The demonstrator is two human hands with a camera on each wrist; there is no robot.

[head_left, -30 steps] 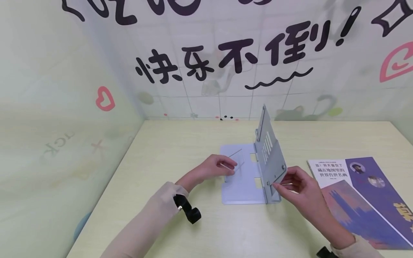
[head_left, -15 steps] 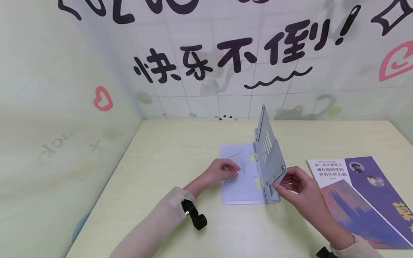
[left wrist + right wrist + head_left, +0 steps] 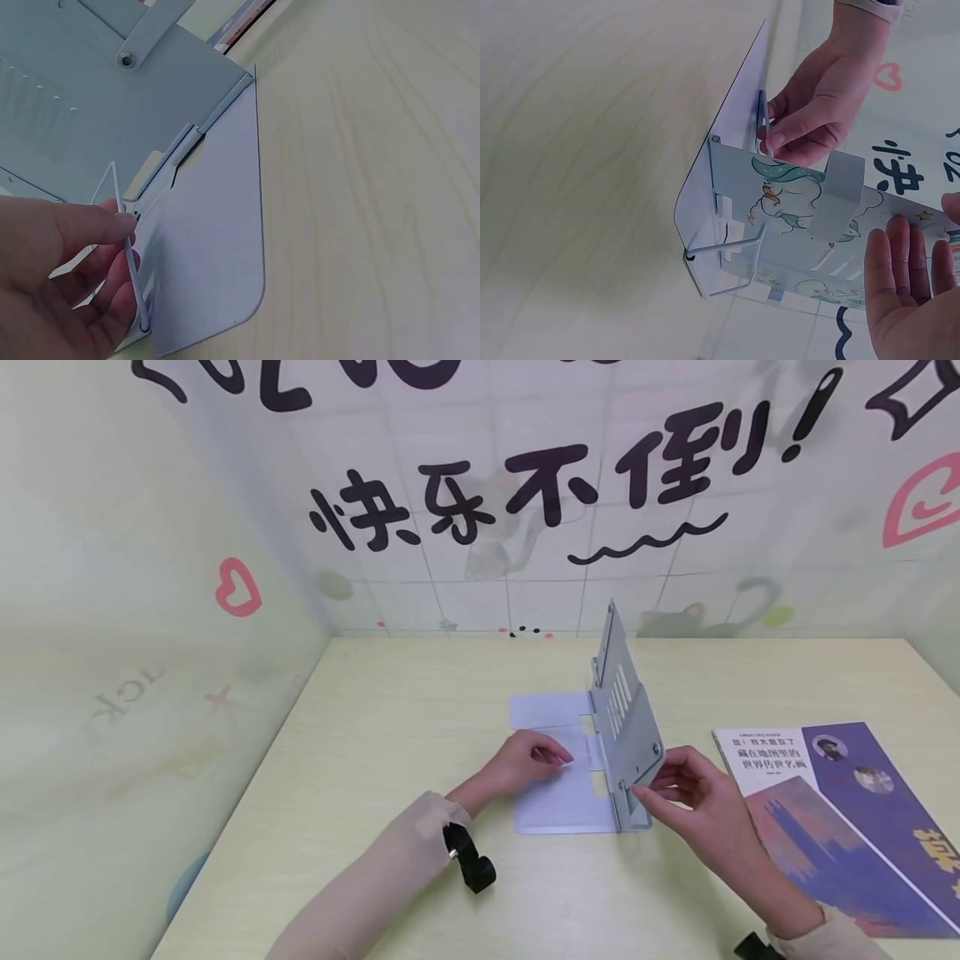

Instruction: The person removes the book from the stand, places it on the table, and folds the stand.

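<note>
Left hand has a closed pinch grip on the thin wire bracket, which could ping away if that slips. Metal stand sits on the worktop; right hand lightly pinches its raised panel, so loosening might flop it.

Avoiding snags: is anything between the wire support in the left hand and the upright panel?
Nothing visible but the left hand itself, pinching the wire support; the gap to the upright panel, above the base plate, shows no other object.
</note>
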